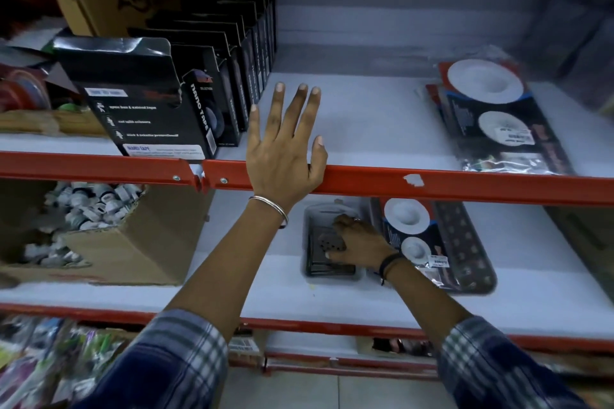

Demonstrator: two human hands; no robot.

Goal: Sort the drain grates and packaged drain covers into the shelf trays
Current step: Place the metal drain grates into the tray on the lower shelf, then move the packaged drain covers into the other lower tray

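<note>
Head view: two shelf levels edged by red rails, seen from in front and slightly below
Left hand (284,156): flat and fully spread, fingers pointing up the shelf, heel of the palm against the upper red rail (432,181); nothing in its grasp; a thin metal bangle (269,206) sits at the wrist
Right hand (357,241): reached into the lower shelf, fingers curled down over the top of the stack of drain grates (324,251), thumb along its near edge; grip looks closed on the top grate, though whether it is lifted I cannot tell; dark band (388,264) around the wrist
Drain grates: dark square perforated plates piled in a small grey tray (310,209) on the lower shelf, just left of centre
Lower packaged drain covers (415,236): white round discs on a dark card, lying in a longer dark tray (471,242) immediately right of the grey one
Upper packaged drain covers (491,113): several similar packs stacked loosely on the upper shelf, far right, well apart from the left hand
Black boxes (159,96): row marked nano tape, upper shelf, left of the left hand
Cardboard box (109,236): lower shelf, far left, filled with small white fittings
Sleeves (176,362): blue plaid on both arms
</note>
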